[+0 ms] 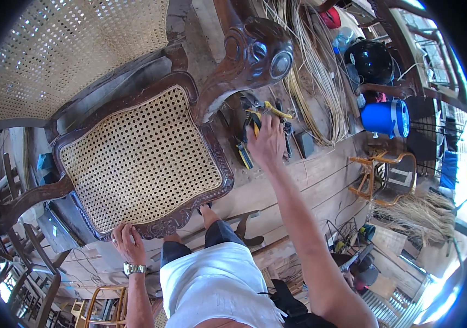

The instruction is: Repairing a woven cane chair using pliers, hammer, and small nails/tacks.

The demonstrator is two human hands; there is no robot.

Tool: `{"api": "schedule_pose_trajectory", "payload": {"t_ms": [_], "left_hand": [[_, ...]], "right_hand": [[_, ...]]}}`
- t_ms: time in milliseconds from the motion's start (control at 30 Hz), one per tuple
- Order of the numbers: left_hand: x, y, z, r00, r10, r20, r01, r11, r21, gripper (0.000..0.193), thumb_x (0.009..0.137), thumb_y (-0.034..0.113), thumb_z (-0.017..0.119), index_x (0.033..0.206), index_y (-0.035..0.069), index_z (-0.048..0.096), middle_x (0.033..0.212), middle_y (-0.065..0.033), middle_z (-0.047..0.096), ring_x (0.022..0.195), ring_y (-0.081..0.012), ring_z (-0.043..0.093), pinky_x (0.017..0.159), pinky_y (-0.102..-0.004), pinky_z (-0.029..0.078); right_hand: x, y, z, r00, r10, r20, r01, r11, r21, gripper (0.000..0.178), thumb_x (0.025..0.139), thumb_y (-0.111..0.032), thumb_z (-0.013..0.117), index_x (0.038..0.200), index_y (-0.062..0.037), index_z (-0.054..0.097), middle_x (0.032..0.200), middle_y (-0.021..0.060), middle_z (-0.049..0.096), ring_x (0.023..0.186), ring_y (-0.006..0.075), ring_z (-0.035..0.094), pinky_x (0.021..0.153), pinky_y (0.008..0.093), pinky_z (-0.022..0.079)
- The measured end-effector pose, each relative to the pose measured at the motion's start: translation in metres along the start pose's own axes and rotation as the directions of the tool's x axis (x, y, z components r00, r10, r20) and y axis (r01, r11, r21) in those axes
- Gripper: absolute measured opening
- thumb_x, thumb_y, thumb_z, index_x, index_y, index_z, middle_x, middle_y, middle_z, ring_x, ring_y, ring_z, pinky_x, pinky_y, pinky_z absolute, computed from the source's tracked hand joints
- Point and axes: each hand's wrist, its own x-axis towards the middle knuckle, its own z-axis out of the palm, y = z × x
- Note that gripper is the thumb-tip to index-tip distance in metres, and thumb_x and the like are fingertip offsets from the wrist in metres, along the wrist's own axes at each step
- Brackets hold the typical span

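A carved dark wooden armchair (221, 154) with a woven cane seat (143, 158) stands in front of me. My left hand (128, 243), with a ring and a wristwatch, has its fingers bent over the front rail of the seat at the near left corner. Beyond the chair's right side, my right hand (268, 141) reaches down into a cluster of hand tools. Its fingers are curled there, and what lies under them is partly hidden. Just past the fingertips shows a tool with a yellow handle (278, 110). A yellow-and-black tool (245, 156) lies left of the wrist.
Long loose cane strands (321, 82) spread on the boards at the far right. Farther right are a blue water jug (386, 118), a black helmet (373, 60) and a small rattan chair (389, 175). The armchair's scrolled arm (255, 52) rises near the tools. A cane-woven back (69, 60) fills the upper left.
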Motion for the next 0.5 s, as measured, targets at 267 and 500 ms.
{"api": "schedule_pose_trajectory", "payload": {"t_ms": [267,500], "left_hand": [[-0.007,-0.015,0.006,0.998,-0.068,-0.010,0.067,0.994,-0.084,0.011,0.086,0.007,0.073,0.097,0.009,0.070,0.107,-0.0116,0.067,0.105,-0.0347,0.062,0.095,-0.0477,0.047],[-0.012,0.031,-0.001,0.995,-0.100,0.023,0.100,0.995,0.016,0.042,0.087,0.012,0.072,0.127,0.008,0.063,0.140,-0.0165,0.054,0.135,-0.0410,0.046,0.111,-0.0532,0.039]], "right_hand": [[-0.019,0.039,0.039,0.987,-0.022,-0.162,-0.025,0.960,-0.277,0.050,0.097,-0.033,0.061,0.138,-0.0057,0.055,0.130,0.0207,0.058,0.130,0.0421,0.050,0.099,0.0567,0.046],[-0.006,-0.022,0.028,0.962,0.080,0.262,-0.051,0.992,-0.116,0.044,0.096,-0.046,0.062,0.116,-0.0061,0.062,0.107,0.0184,0.071,0.098,0.0414,0.069,0.085,0.0559,0.053]]}}
